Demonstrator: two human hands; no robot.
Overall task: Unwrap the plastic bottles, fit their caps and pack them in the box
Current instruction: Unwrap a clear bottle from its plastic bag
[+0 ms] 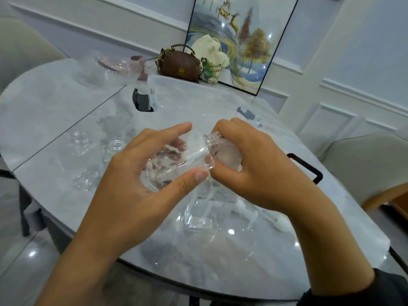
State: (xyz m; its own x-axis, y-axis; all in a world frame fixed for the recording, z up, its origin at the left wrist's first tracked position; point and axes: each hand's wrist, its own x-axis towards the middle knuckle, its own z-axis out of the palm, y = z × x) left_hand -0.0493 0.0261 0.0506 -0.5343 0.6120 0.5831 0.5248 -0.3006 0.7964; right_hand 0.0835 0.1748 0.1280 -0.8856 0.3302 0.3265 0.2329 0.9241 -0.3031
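Above the middle of the grey table [55, 120], my left hand [141, 173] grips the body of a clear plastic bottle [189, 157] between thumb and fingers, with crinkled clear wrap around it. My right hand [245, 164] is curled round the bottle's threaded neck end. Two clear uncapped bottles [80, 139] [116, 146] stand to the left on the table. A wrapped bottle [198, 208] lies under my hands. White pump caps [245, 212] lie beside it on the right.
Loose clear plastic wrap [103, 69] lies at the table's far side. A brown handbag [178, 64], a cream cloth bag [212, 56] and a framed picture [242, 40] stand at the back. A black clip-like object [142, 100] lies beyond my hands. Chairs stand left and right.
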